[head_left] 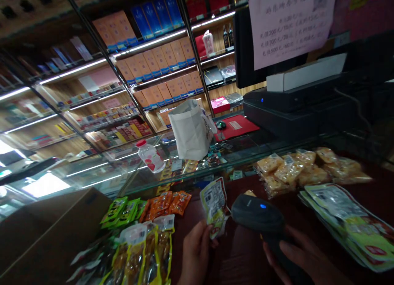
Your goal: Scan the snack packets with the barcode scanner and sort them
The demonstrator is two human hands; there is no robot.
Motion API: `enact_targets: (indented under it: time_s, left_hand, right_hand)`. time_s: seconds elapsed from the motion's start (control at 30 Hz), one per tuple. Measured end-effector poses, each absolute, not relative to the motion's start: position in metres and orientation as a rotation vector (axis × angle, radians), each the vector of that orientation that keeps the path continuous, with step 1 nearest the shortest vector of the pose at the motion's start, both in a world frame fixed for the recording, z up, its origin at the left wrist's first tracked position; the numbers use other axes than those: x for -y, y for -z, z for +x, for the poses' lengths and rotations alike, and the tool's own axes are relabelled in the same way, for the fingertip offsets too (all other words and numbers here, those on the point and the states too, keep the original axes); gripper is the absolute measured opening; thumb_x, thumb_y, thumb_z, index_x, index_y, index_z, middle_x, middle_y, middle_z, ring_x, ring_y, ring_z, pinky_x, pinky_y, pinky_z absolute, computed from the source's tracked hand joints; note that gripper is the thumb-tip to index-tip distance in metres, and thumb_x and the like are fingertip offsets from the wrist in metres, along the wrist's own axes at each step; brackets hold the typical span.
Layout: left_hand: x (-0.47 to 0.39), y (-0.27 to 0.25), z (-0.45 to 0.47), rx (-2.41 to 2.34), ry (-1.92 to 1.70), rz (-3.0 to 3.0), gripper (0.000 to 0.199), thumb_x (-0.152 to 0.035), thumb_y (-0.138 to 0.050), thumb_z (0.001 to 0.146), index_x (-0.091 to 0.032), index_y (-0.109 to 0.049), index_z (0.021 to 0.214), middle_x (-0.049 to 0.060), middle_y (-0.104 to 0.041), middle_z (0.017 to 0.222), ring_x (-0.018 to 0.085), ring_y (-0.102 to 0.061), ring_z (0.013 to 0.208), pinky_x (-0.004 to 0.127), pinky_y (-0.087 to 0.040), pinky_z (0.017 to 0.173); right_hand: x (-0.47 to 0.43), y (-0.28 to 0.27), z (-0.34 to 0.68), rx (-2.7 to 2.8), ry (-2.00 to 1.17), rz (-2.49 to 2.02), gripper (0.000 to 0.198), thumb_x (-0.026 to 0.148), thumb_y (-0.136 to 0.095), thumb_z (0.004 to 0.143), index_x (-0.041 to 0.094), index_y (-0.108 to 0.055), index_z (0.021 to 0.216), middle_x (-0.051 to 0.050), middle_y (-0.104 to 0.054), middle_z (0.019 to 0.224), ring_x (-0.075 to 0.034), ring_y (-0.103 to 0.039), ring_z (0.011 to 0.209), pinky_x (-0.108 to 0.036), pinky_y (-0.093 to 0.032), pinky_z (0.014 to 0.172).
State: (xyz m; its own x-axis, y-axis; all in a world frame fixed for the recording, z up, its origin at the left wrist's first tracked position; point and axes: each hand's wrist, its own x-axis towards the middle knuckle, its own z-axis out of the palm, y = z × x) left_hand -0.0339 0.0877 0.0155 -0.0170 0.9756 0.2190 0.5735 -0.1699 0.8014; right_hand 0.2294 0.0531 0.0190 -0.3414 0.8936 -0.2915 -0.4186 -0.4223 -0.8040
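My left hand (197,248) pinches the lower edge of a small snack packet (214,201), which stands upright with its printed back toward me. In my right hand (300,252) is a dark barcode scanner (258,213), its blue light lit and its head pointing left at the packet. A short gap parts the scanner from the packet. To the right lies a stack of green and white snack packets (351,223). Left of my left hand are yellow-edged clear pouches (141,252), with orange packets (166,203) and green packets (121,211) behind them.
An open cardboard box (55,231) stands at the left. Clear-wrapped pastries (295,170) lie behind the scanner. On the glass counter are a white paper bag (191,131) and a red-capped bottle (150,155). A monitor (246,51) stands at the right, before stocked shelves.
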Motion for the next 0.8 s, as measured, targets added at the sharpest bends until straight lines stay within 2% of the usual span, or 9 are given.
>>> enact_targets:
  time_s: [0.13, 0.33, 0.67, 0.8]
  left_hand:
    - [-0.0871, -0.0126, -0.0347, -1.584, -1.087, 1.891, 0.038, -0.047, -0.048, 0.095, -0.02, -0.063, 0.072, 0.001, -0.065, 0.058, 0.014, -0.062, 0.05, 0.02, -0.046, 0.053]
    - [-0.0887, -0.0078, -0.0351, -1.547, -1.11, 1.931, 0.03, -0.04, -0.049, 0.095, -0.02, -0.068, 0.083, 0.0, -0.068, 0.059, 0.013, -0.062, 0.048, 0.02, -0.047, 0.052]
    - [-0.0858, -0.0132, -0.0292, -1.579, -1.143, 1.939, 0.04, -0.043, -0.049, 0.095, -0.02, -0.062, 0.065, 0.0, -0.063, 0.056, 0.012, -0.06, 0.051, 0.02, -0.044, 0.054]
    - [-0.0858, -0.0163, -0.0288, -1.564, -1.09, 1.961, 0.032, -0.038, -0.05, 0.094, -0.02, -0.064, 0.071, 0.0, -0.065, 0.058, 0.013, -0.061, 0.052, 0.021, -0.045, 0.055]
  right_hand:
    - [-0.0578, -0.0142, 0.2308, 0.983, -1.853, -0.8, 0.043, 0.058, -0.069, 0.083, 0.016, -0.07, 0.094, -0.004, -0.069, 0.074, -0.011, -0.056, 0.051, -0.023, -0.041, 0.049]
    - [-0.062, -0.0157, 0.2279, 1.056, -1.795, -0.601, 0.042, 0.057, -0.069, 0.083, 0.016, -0.066, 0.089, -0.003, -0.067, 0.075, -0.008, -0.055, 0.045, -0.02, -0.036, 0.043]
    - [-0.0598, -0.0193, 0.2286, 1.051, -1.776, -0.624, 0.036, 0.052, -0.07, 0.085, 0.017, -0.064, 0.091, -0.003, -0.068, 0.078, -0.009, -0.056, 0.048, -0.02, -0.038, 0.044]
    - [-0.0594, -0.0215, 0.2302, 1.112, -1.74, -0.606, 0.033, 0.049, -0.066, 0.089, 0.016, -0.064, 0.088, -0.002, -0.065, 0.074, -0.008, -0.055, 0.047, -0.019, -0.037, 0.044]
